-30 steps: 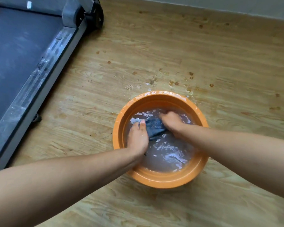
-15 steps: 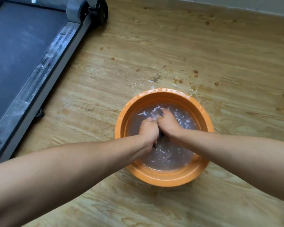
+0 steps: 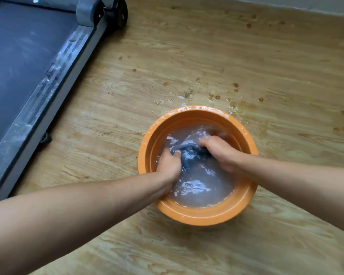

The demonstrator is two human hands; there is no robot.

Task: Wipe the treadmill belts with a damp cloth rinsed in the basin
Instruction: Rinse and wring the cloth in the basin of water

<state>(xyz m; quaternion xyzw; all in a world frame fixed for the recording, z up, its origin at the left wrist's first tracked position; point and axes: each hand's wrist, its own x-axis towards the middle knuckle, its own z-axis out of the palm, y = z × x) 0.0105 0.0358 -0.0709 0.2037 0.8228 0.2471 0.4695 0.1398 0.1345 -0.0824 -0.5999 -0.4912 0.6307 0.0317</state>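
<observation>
An orange basin (image 3: 199, 217) of cloudy water stands on the wooden floor. A dark blue cloth (image 3: 191, 153) lies bunched in the water between my hands. My left hand (image 3: 168, 165) grips its left end, and my right hand (image 3: 220, 153) grips its right end, both partly under water. The treadmill belt (image 3: 18, 56), dark and dusty, lies at the upper left, well away from the basin.
The treadmill's grey side rail (image 3: 48, 92) runs diagonally down the left, ending in a black wheel (image 3: 120, 12) at the top. Water drops and brown spots mark the floor (image 3: 207, 56) beyond the basin. A wall base runs along the top right.
My hands were pressed together over the cloth half a second ago. They have now drawn apart, and the cloth shows between them again.
</observation>
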